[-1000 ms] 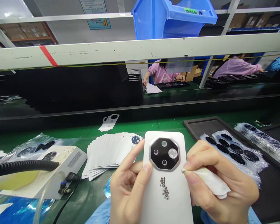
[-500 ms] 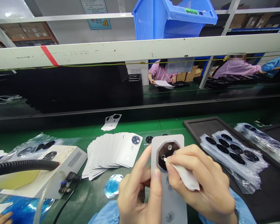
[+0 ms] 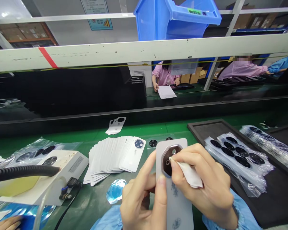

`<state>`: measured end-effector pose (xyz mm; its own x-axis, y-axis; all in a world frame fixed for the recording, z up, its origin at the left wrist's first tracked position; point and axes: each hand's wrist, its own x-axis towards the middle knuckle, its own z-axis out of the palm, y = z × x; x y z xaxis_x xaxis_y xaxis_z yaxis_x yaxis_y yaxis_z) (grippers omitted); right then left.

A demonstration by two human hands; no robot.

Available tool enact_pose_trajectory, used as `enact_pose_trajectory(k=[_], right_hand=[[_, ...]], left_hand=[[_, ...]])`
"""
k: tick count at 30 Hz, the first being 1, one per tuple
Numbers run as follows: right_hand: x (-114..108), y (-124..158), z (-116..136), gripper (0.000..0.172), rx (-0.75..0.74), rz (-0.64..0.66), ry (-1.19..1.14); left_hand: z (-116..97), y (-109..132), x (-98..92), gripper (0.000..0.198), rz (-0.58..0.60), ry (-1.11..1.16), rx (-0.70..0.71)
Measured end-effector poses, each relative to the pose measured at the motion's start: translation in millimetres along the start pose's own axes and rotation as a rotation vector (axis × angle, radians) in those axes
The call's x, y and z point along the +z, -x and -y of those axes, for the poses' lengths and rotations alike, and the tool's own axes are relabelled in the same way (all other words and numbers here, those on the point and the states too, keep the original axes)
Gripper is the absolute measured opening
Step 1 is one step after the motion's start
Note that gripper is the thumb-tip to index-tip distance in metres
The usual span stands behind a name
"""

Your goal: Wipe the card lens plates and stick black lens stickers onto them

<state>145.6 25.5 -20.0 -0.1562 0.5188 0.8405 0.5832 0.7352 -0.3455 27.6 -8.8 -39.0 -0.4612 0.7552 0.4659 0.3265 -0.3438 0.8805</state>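
A light grey phone back panel (image 3: 179, 204) stands upright, tilted a little, in my left hand (image 3: 144, 198), whose fingers and thumb close on its left edge. Near its top is a dark octagonal camera window (image 3: 167, 167) with round lens openings. My right hand (image 3: 206, 182) pinches a white cloth (image 3: 191, 176), and the cloth's pointed tip touches the window near a lens opening. Left of my hands, a fan of white phone back panels (image 3: 110, 156) lies on the green mat. Close to my left hand is a shiny blue faceted piece (image 3: 116, 191).
A dark tray (image 3: 206, 126) at right bears bagged panels (image 3: 241, 156) with black ovals. At left stand a white box (image 3: 79, 163), a black hose (image 3: 24, 172) and a cable. Another person's hand (image 3: 12, 222) shows at lower left. A blue bin (image 3: 177, 22) sits above the rail.
The cloth tip in my right hand has shifted slightly up on the camera window. Across the bench, a person's white sheet has tipped downward. The hand at lower left has moved right.
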Motion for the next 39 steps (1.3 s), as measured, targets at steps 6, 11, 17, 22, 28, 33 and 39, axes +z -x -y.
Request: enact_pose_trajectory(k=[6, 11, 17, 22, 28, 33, 39], right_hand=[[-11.8, -2.8, 0.3, 0.012, 0.147, -0.123, -0.423], [-11.1, -1.6, 0.6, 0.009, 0.209, -0.16, -0.534], [-12.6, -0.9, 3.6, 0.01, 0.205, -0.178, -0.512], [-12.4, -1.1, 3.0, 0.011, 0.195, -0.174, -0.504], [-11.5, -1.5, 3.5, 0.01, 0.193, -0.177, -0.506], [-13.9, -4.8, 2.7, 0.007, 0.259, -0.168, -0.544], [2.5, -1.1, -63.1, 0.012, 0.545, -0.007, -0.54]], left_hand=[[-21.1, -11.5, -5.6, 0.035, 0.09, 0.275, -0.426], [-22.8, -16.1, -8.9, 0.042, 0.122, 0.357, -0.549], [-22.3, -15.5, -10.5, 0.037, 0.139, 0.385, -0.553], [-22.1, -16.9, -9.1, 0.035, 0.137, 0.409, -0.557], [-25.1, -17.6, -10.5, 0.035, 0.143, 0.435, -0.606], [-19.8, -23.1, -12.1, 0.047, 0.305, 0.476, -0.594], [74.3, -11.3, 9.6, 0.069, 0.771, 0.335, -0.472]])
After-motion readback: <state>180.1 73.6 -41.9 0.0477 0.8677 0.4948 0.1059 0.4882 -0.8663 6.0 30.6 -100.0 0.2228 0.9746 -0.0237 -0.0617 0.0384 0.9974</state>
